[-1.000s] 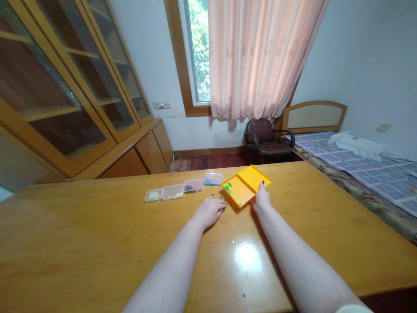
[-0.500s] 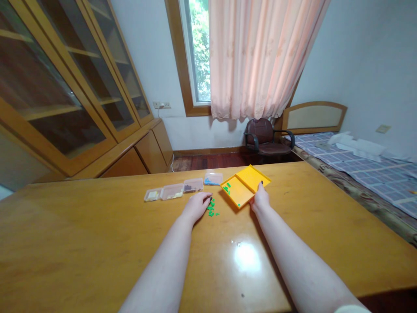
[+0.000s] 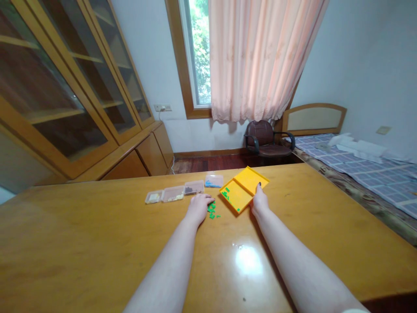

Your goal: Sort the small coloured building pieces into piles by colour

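Note:
My right hand (image 3: 260, 202) grips the near right side of an open yellow plastic box (image 3: 239, 196), its thumb over the inner face. The box is tilted a little, with its two halves folded out. Several small green pieces (image 3: 225, 193) lie in its left corner, and one rests near the front corner. My left hand (image 3: 199, 207) reaches over a loose pile of small green pieces (image 3: 211, 210) on the table, left of the box. Its fingers are stretched out at the pile's far edge; the fingertips are small and partly hidden, with no held piece visible.
A row of clear plastic trays holds pale pieces (image 3: 177, 197), dark pieces (image 3: 192, 189) and blue pieces (image 3: 213, 183) behind my left hand. They stand on a wooden table (image 3: 97, 243). Past its far edge are a brown chair (image 3: 262, 134) and a bed (image 3: 345, 161).
My left hand has shifted slightly right, and its fingers now stretch over the top of the green pile. The green pieces in the box have slid a little; the right hand keeps its hold.

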`<state>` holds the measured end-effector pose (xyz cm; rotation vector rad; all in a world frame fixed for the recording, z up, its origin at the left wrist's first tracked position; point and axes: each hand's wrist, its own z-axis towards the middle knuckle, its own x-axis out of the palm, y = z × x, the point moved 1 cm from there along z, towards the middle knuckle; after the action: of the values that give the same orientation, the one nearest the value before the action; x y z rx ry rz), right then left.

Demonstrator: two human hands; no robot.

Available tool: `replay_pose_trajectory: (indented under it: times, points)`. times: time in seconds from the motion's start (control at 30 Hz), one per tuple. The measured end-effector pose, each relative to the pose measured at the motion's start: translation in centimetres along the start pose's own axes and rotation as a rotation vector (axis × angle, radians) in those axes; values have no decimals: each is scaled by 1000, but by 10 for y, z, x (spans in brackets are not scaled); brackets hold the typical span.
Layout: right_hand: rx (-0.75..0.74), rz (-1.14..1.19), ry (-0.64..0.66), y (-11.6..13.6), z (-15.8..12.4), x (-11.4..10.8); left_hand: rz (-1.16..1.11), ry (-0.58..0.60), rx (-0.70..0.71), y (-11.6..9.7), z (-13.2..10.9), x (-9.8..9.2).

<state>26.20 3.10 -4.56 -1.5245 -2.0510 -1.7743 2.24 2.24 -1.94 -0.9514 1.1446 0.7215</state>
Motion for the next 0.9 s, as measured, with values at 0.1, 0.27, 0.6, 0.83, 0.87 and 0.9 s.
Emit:
replay_pose_trajectory:
  times: [0.1,0.27,0.6,0.83,0.87,0.9]
  points:
    - [1,-44,-32,0,1,-2,38,-24,-49,2,0,-2]
    - [1,-62,-38,0,2,-2,111,-65,-147,6,1,-5]
    - [-3,-49,-25,0,-1,0,134,-37,-223,2,2,-6]
    - [133,18,116,-2,-19,9,-21,-274,-118,-11,2,-7]
    - [156,18,151,-4,-21,10,-45,-299,-65,-14,1,-8]
    - [175,14,183,-6,-23,11,-64,-310,-17,-16,0,-8]
